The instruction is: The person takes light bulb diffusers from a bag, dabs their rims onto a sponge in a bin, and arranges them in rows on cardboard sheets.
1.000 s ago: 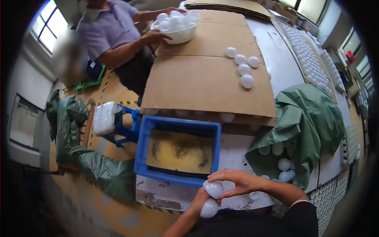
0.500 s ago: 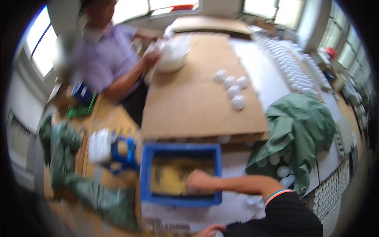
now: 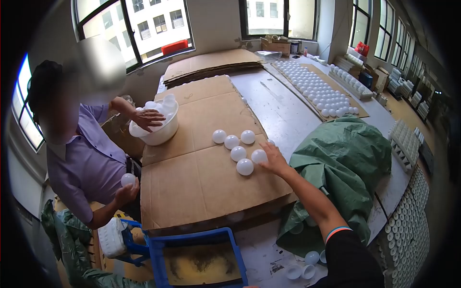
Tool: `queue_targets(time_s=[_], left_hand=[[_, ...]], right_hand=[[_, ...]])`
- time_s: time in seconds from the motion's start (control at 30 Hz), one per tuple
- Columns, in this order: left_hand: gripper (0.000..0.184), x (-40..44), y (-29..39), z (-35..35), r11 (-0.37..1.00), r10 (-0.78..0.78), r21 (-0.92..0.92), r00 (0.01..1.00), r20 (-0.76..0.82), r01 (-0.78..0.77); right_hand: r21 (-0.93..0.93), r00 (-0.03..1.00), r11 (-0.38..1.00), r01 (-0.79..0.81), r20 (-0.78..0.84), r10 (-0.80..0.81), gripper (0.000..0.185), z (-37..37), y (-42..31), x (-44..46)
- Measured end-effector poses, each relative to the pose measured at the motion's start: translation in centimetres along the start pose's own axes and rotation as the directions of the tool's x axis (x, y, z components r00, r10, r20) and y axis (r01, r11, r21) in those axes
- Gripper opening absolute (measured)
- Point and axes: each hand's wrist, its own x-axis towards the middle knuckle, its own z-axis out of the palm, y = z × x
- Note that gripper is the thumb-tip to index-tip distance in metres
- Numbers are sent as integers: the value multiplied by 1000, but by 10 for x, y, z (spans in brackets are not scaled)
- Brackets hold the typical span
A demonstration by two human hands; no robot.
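On the brown cardboard (image 3: 192, 177), my right hand (image 3: 274, 161) has its thumb and fingers around the right side of a white globe-shaped lamp cover (image 3: 259, 156). Several more lamp covers (image 3: 238, 153) stand close by on the same sheet, to its left. Of my left hand (image 3: 250, 287) only a sliver of skin shows at the bottom edge; its fingers and anything in them are out of sight. Below the cardboard stands a blue tray (image 3: 192, 235) with a yellowish, dark-smudged bottom.
Across the cardboard a co-worker holds one lamp cover, the other hand over a white basin (image 3: 161, 136) of covers. Green cloth (image 3: 341, 153) lies to the right, with loose covers (image 3: 294, 272) below. Rows of covers (image 3: 317, 89) fill the far table. A blue stool (image 3: 134, 245) stands left.
My right hand has gone from inside the blue tray to the cardboard, where one more lamp cover now stands. The view has shifted. The co-worker now holds a cover low in one hand.
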Motion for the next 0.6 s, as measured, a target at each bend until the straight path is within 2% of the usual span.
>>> queue_targets(time_s=[0.03,0.07,0.1,0.13,0.17,0.2,0.23,0.27,0.3,0.33,0.4,0.43,0.47,0.5,0.53,0.57,0.6], left_hand=[[61,10,-5,1,994,99,-37,992,-73,-102],[64,21,-22,-3,982,189,28,977,-102,-187],[64,29,-22,0,967,249,-14,955,-162,-254],[64,30,-21,3,947,298,-49,927,-229,-317],[63,26,5,15,963,229,-63,918,-324,-262],[68,36,-3,13,827,244,-455,940,-240,-331],[86,30,-13,14,749,99,-619,964,-248,-236],[82,25,-2,15,727,96,-652,972,-216,-216],[79,24,-8,16,721,169,-634,958,-231,-280],[76,19,-5,16,709,175,-652,962,-208,-269],[74,3,-17,22,712,164,-636,951,-262,-298],[72,7,-16,22,728,184,-608,945,-271,-316],[68,4,-16,24,735,114,-619,950,-290,-277],[66,5,-24,22,684,151,-668,953,-264,-293],[65,5,-28,19,655,220,-670,936,-274,-350],[64,5,-21,22,702,212,-602,919,-332,-379],[59,11,-31,21,646,231,-633,900,-370,-426]], right_hand=[[12,1000,1000,-4,10,4,56,4,-8,-1],[79,995,995,68,-80,-61,54,-10,-32,-4],[138,979,980,142,-167,-118,52,-28,-54,-12],[308,985,936,171,-49,-163,49,-43,-76,-35],[471,970,866,170,73,-231,46,-57,-99,-68],[629,904,772,90,274,-329,45,-69,-115,-102],[752,776,657,-49,443,-449,43,-80,-130,-138],[798,685,591,-115,495,-535,42,-88,-148,-171],[833,590,523,-179,517,-621,41,-96,-164,-196],[827,558,513,-231,545,-626,42,-103,-178,-215],[787,513,523,-326,612,-602,46,-110,-189,-239],[798,506,532,-282,595,-624,51,-109,-189,-245],[778,465,540,-320,626,-626,53,-114,-193,-246],[760,433,551,-344,649,-625,56,-117,-197,-245],[775,443,523,-356,632,-635,58,-115,-200,-250],[788,456,496,-364,616,-643,59,-111,-202,-251],[760,410,517,-394,648,-642,59,-109,-206,-246]])
